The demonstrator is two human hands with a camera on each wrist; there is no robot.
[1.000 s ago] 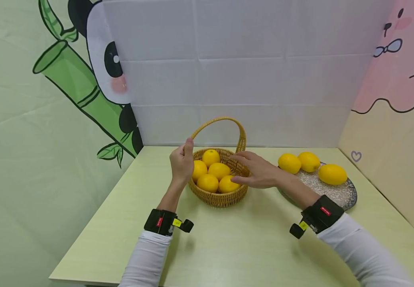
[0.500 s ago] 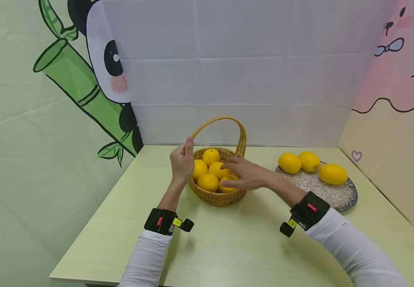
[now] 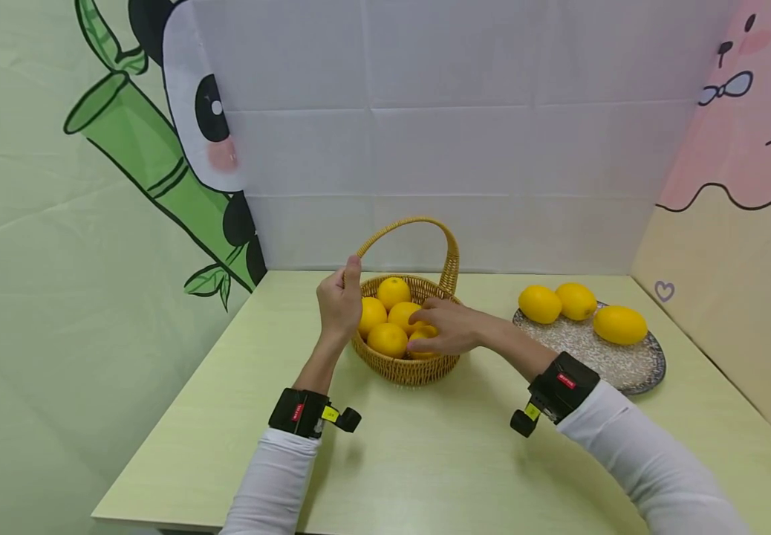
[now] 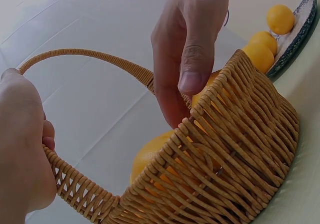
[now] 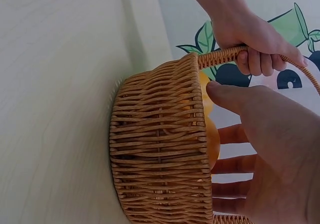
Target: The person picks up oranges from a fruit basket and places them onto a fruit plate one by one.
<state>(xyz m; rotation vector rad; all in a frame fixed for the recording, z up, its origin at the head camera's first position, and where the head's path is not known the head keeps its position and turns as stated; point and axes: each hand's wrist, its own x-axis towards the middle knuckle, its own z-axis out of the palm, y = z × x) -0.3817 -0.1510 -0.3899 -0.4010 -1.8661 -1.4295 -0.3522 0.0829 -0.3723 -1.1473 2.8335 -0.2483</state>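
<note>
Wicker basket (image 3: 405,375) stands on pale table (image 3: 399,461) before white wall (image 3: 446,148), left fingers (image 5: 255,62) round handle (image 3: 451,260), right fingers (image 5: 232,189) wide.

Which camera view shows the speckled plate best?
The head view, because most of the speckled plate shows there from above. The left wrist view shows part of it, at a steep angle; the right wrist view shows none.

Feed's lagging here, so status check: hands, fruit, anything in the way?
Left hand grips basket handle. Right hand at front-right fruit, contact unclear. Five yellow fruits visible in basket. Basket rim close to right hand.
</note>
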